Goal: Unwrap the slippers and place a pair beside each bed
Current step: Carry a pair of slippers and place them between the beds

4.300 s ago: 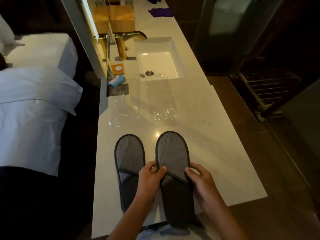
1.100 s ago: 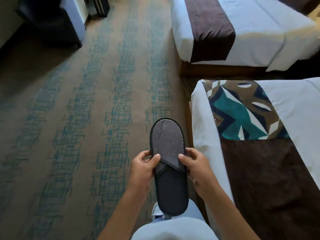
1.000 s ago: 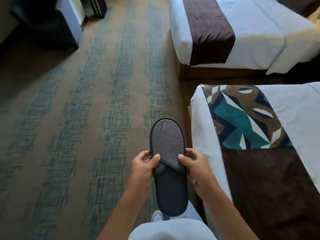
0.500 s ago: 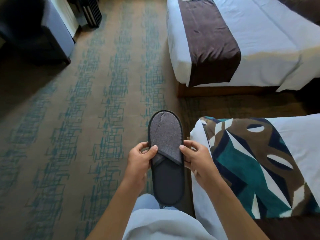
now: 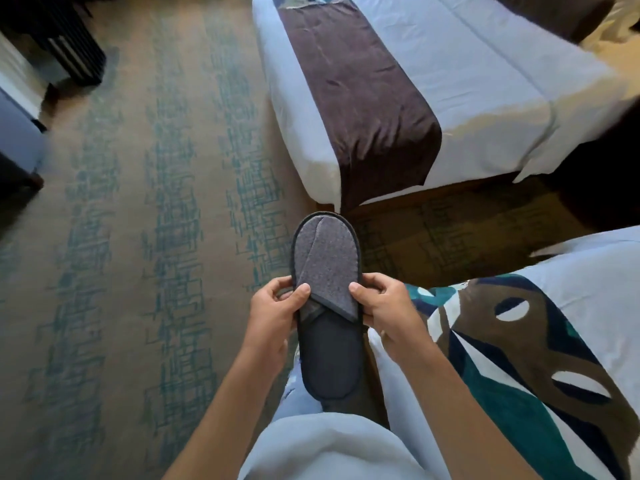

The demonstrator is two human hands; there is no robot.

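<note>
I hold grey slippers point(image 5: 325, 271) with dark soles, stacked so they look like one, in front of me above the carpet. My left hand point(image 5: 275, 313) grips the left edge with its thumb on the grey upper. My right hand point(image 5: 384, 310) grips the right edge the same way. The near bed point(image 5: 568, 282), white with a teal and brown patterned runner, is at my right. The far bed point(image 5: 485, 74), white with a brown runner, lies ahead at the upper right. Between the two beds runs a strip of carpet point(image 5: 457, 237).
Tan carpet with teal patterning point(image 5: 145, 237) covers the floor to the left and ahead. Dark furniture point(image 5: 20, 147) stands at the left edge and a dark slatted piece point(image 5: 69, 46) at the upper left. My light trouser leg point(image 5: 329, 445) fills the bottom centre.
From the washbasin counter I have come into the bedroom. In the last second the view moved forward: the near bed slid lower right, and the gap between the beds opened up. My grip is unchanged.
</note>
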